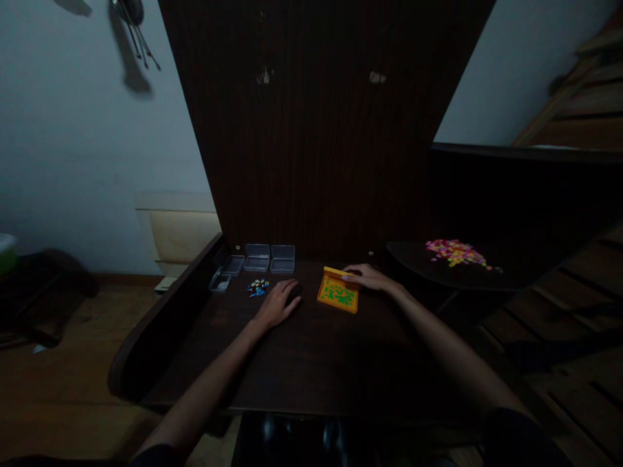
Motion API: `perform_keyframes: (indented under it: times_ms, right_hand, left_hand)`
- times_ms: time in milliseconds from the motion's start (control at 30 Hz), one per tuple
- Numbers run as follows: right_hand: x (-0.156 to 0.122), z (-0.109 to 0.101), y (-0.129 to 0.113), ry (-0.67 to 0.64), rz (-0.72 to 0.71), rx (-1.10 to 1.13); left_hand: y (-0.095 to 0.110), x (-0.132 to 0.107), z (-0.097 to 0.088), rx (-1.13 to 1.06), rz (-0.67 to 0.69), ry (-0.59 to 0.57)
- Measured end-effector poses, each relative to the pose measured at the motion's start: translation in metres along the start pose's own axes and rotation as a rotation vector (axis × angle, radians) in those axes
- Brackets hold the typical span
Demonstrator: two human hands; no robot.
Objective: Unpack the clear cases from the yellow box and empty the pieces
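Note:
My left hand (pixel 279 303) lies palm down on the dark desk, its fingers stretched out and nothing in them. Just to its left is a small pile of blue, white and dark pieces (pixel 257 287). My right hand (pixel 368 277) grips the raised far edge, apparently the lid, of a flat orange-yellow box (pixel 346 307); the thumb is in front and the other fingers are partly hidden behind. Many small green pieces (pixel 341 293) are scattered across the inside of this box.
Several clear plastic boxes (pixel 283 265) with raised lids stand at the back left of the desk (pixel 302 363). A heap of pink, red and yellow pieces (pixel 456 252) lies on a side shelf at right. A raised side panel (pixel 160 318) borders the left.

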State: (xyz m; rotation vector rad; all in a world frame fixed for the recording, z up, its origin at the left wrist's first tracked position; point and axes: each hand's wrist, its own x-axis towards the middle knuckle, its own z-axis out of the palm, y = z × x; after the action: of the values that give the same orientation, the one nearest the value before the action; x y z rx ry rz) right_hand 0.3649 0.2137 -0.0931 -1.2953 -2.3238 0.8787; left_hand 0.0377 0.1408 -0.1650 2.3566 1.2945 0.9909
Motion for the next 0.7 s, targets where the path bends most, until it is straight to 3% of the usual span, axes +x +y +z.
perform_keyframes:
  times_ms: [133, 333, 533, 700]
  right_hand:
    - [-0.002, 0.003, 0.000, 0.103, -0.023, 0.088]
    - [-0.006, 0.006, -0.006, 0.322, 0.057, 0.374]
    - [-0.008, 0.012, -0.016, 0.508, 0.146, 0.687]
    - [-0.005, 0.031, -0.023, 0.527, 0.208, 0.913]
  left_hand:
    - [0.027, 0.009, 0.030, -0.166, -0.032, -0.070]
    - [0.042, 0.018, 0.055, -0.523, -0.156, -0.016]
    - [0.038, 0.013, 0.057, -0.887, -0.370, 0.125]
    - [0.029, 0.011, 0.046, -0.938, -0.601, 0.376]
